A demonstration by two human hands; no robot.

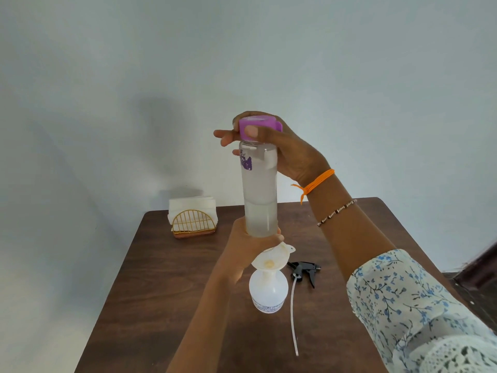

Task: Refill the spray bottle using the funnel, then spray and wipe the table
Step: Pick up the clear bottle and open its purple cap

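I hold a tall clear water bottle (259,195) upright in mid-air, partly filled. My left hand (251,242) grips its base. My right hand (285,149) is closed around its purple cap (258,127) at the top. Below them a white spray bottle (267,289) stands on the brown table (161,292) with a white funnel (271,259) seated in its neck. The black spray head (305,270) with its long white dip tube (293,319) lies on the table just right of the spray bottle.
A gold wire holder with white napkins (192,218) stands at the table's far left corner by the wall. A dark piece of furniture (481,267) is at the right edge of view.
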